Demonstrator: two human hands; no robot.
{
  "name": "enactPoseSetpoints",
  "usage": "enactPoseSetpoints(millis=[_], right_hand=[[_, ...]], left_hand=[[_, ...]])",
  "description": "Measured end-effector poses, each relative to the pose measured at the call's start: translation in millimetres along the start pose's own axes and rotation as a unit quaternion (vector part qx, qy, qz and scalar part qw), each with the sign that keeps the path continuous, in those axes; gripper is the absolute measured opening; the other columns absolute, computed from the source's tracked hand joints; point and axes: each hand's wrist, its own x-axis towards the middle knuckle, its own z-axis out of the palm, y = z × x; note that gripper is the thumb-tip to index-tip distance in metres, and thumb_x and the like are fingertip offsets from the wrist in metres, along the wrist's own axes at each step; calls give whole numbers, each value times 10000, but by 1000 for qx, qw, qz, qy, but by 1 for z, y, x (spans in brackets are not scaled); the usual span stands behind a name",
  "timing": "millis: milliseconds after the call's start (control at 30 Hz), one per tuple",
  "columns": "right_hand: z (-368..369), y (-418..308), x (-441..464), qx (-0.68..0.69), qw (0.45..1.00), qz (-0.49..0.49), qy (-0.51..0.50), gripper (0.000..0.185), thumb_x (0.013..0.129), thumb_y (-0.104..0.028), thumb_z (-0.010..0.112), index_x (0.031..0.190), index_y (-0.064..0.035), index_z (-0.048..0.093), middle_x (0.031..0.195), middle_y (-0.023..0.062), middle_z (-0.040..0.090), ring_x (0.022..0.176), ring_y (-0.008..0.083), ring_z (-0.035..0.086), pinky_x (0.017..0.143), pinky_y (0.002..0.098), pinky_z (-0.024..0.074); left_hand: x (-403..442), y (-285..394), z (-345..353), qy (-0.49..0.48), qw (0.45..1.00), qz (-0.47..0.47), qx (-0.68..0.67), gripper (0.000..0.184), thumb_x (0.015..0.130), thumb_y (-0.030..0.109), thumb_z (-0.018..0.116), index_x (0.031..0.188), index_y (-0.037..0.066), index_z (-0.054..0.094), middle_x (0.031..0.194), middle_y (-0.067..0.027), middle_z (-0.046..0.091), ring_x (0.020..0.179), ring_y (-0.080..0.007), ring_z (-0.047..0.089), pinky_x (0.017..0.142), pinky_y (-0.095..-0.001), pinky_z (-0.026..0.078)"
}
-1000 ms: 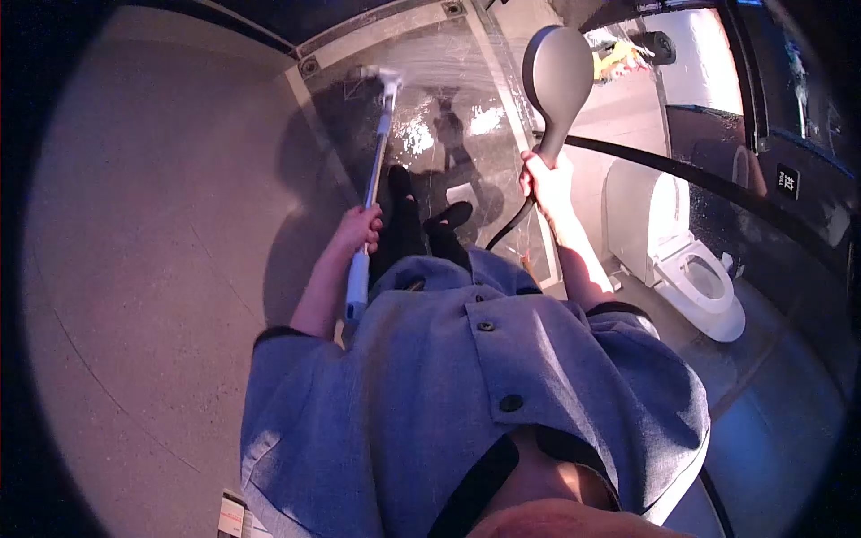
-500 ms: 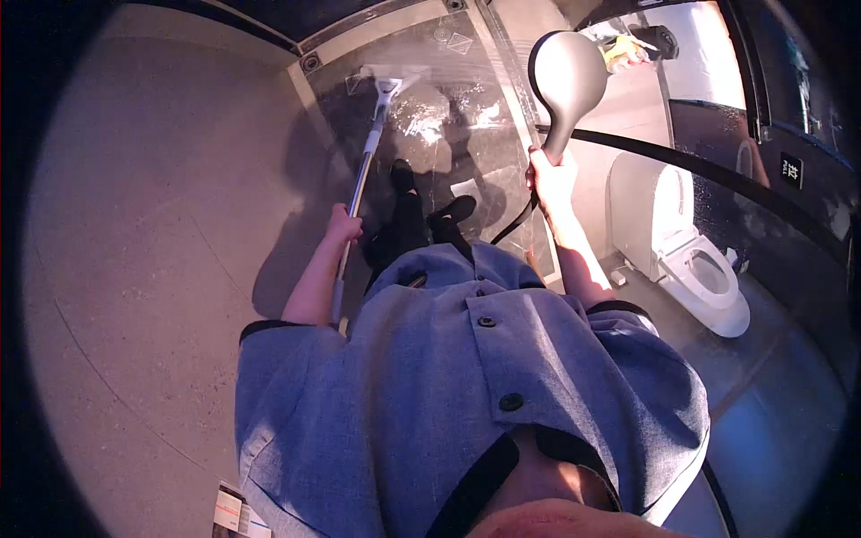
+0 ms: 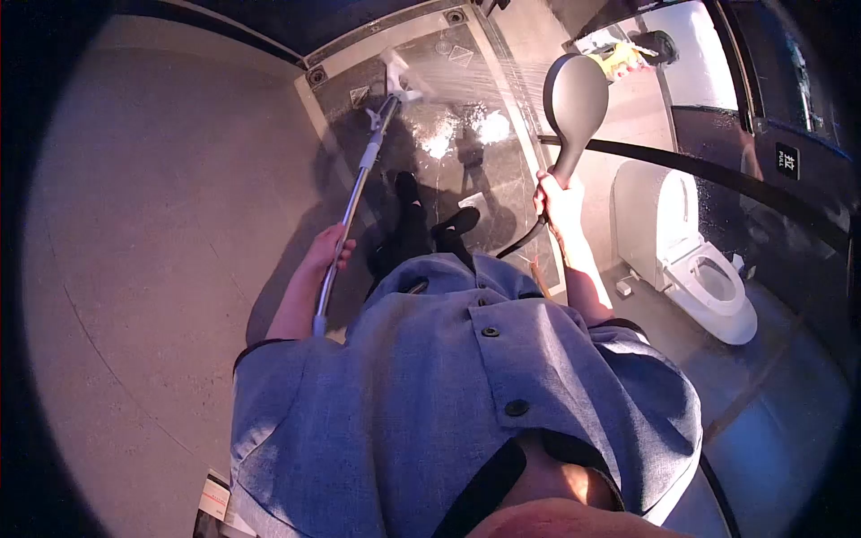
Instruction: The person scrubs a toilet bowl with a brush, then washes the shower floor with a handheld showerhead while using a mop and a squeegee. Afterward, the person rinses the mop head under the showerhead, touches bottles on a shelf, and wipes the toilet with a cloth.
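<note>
My left hand [image 3: 332,248] is closed around the metal pole of a long-handled squeegee [image 3: 366,161]. The tool's white head [image 3: 400,81] is tilted over the wet dark floor panel [image 3: 430,58], and I cannot tell whether its blade touches the panel. Raised on the other side, my right hand [image 3: 561,204] grips the handle of a grey shower head [image 3: 578,94]. Fine streaks of water fly leftward from the shower head over the panel. Its black hose [image 3: 520,242] hangs down below that hand.
A white toilet [image 3: 708,278] with its lid up stands at the right, behind a dark-edged glass partition [image 3: 717,175]. A PULL sign [image 3: 787,162] is at far right. Yellow and red items [image 3: 623,61] lie at the upper right. My dark shoes [image 3: 462,221] stand on the wet panel.
The squeegee's head has turned from lying crosswise to pointing away, and my left hand has shifted slightly left and down. The shower head is a little lower and further right.
</note>
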Motion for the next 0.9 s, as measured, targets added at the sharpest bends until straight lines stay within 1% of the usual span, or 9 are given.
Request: enactPoseSetpoints(millis=[67,100,167,233,367,467,567,767,900], right_hand=[[0,-1,-2,-6,1000,4,-2,123,761,-55,554,690,-15,462,464,39,446,319,118,402,305,232,309],[0,-2,-2,-6,1000,1,2,123,761,-55,554,690,-15,462,464,39,446,319,118,402,305,232,309],[0,-3,-2,-28,999,18,10,127,762,-54,554,686,-18,458,465,37,447,320,115,402,306,229,310],[0,-6,-2,-29,999,9,13,142,763,-62,556,671,-25,454,463,35,445,320,113,401,305,231,307],[3,-8,-5,10,1000,10,-19,158,761,-80,567,658,-36,455,459,31,438,322,109,404,307,232,307],[7,-11,-6,-55,998,9,40,150,762,-82,572,672,-22,468,466,38,448,325,113,413,310,237,318],[8,-3,-2,-42,995,18,93,139,762,-79,573,689,-12,476,472,42,455,327,114,418,311,236,320],[12,12,-3,43,996,58,43,151,792,-83,534,686,-26,442,487,38,441,324,121,408,306,231,332],[20,18,-4,26,997,60,44,168,799,-94,539,678,-36,438,489,41,443,330,122,411,327,233,348]], left_hand=[[49,-3,6,-119,993,-7,15,288,882,382,405,956,107,443,616,-4,461,410,-75,398,328,-238,364],[67,5,20,-122,992,-6,18,288,882,382,405,956,107,443,616,-4,461,410,-75,398,328,-238,364],[95,18,61,-56,997,-14,42,282,887,389,385,928,114,431,634,-12,455,412,-73,381,337,-233,355],[100,16,77,-68,998,-15,7,277,888,386,382,933,117,430,639,-14,455,415,-73,379,342,-231,353],[84,9,61,-80,996,-30,-20,264,891,377,376,934,121,427,660,-18,460,429,-71,384,356,-226,359],[78,13,60,-81,996,-41,-25,271,894,367,377,961,109,427,670,-18,465,434,-71,393,358,-225,363],[92,16,64,-76,996,-29,-40,293,890,366,393,953,87,456,645,-26,484,427,-83,419,356,-228,370],[159,26,61,-132,989,28,-59,358,872,371,443,860,20,514,623,-61,544,435,-128,492,373,-236,420],[189,41,75,-33,992,19,-118,304,826,311,552,897,20,504,750,-87,554,578,-147,570,426,-248,477]])
